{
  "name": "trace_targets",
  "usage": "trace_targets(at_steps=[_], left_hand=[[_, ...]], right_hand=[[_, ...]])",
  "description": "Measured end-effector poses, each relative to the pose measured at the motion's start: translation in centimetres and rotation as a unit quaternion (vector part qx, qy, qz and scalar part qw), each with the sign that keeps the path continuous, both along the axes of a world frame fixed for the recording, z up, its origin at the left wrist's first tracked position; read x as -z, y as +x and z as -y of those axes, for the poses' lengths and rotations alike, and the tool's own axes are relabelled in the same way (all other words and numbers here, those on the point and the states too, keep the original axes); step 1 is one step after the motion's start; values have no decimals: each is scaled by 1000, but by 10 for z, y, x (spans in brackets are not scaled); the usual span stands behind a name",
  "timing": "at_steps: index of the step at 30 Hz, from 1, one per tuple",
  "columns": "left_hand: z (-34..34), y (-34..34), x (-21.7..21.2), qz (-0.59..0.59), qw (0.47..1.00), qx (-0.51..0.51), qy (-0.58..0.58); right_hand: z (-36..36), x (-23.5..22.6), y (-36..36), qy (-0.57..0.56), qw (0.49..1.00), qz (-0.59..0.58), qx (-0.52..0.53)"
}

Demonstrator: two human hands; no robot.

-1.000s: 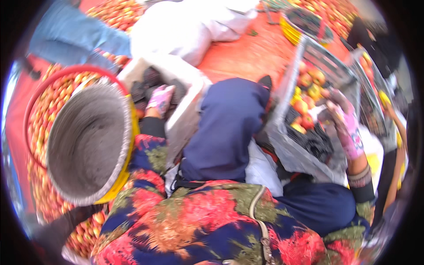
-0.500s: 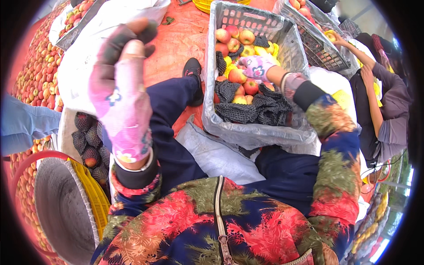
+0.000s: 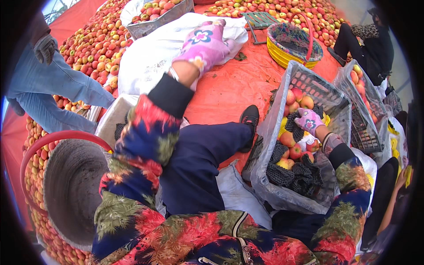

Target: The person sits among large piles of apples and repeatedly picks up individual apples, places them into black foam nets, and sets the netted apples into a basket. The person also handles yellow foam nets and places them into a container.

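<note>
My left hand (image 3: 204, 47), in a pink flowered glove, is stretched out over a white sack (image 3: 145, 57). Its fingers point away and are mostly hidden behind the back of the hand. Inside a plastic-lined crate (image 3: 289, 201) at the right, my right hand (image 3: 310, 121), gloved alike, has its fingers closed on a black foam net (image 3: 293, 127). Around it lie red and yellow apples (image 3: 306, 103), bits of yellow netting and more black foam nets (image 3: 280, 175).
A grey-lined basket (image 3: 75, 190) with a red handle stands at my left. Ahead are a yellow basket (image 3: 293, 44), a small stool (image 3: 260, 20) and heaped apples (image 3: 95, 48). A person in jeans (image 3: 48, 99) is at the left; another person (image 3: 371, 44) sits far right.
My view has swung left, so the crate appears farther right. My left hand has moved from near my body out over the white sack. The right hand stays in the crate.
</note>
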State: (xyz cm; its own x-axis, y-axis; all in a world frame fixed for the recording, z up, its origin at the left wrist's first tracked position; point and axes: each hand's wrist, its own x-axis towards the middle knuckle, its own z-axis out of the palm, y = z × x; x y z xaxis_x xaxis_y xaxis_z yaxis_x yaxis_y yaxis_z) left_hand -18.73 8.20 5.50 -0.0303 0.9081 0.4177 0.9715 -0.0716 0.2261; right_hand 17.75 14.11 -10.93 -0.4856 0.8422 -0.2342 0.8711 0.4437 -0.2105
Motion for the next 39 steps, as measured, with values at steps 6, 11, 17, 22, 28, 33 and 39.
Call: trace_targets(at_steps=[6,11,17,22,28,33,39], left_hand=[[-102,-153,77,-164,944,-240,-156],[-169,-135,132,-163,945,-171,-227],[-163,-136,179,-83,918,-198,-333],[-122,-94,136,104,952,-18,-288],[-56,-66,95,201,910,187,-310],[8,-23,52,195,863,273,-378],[1,18,44,-32,855,348,-382]], right_hand=[[53,-57,82,-15,979,-183,91],[137,-71,111,-119,884,-324,316],[151,-76,101,-108,863,-369,327],[144,-88,86,-136,865,-383,293],[150,-91,70,-140,874,-407,224],[164,-103,68,-120,878,-424,187],[174,-99,79,-131,867,-445,180]])
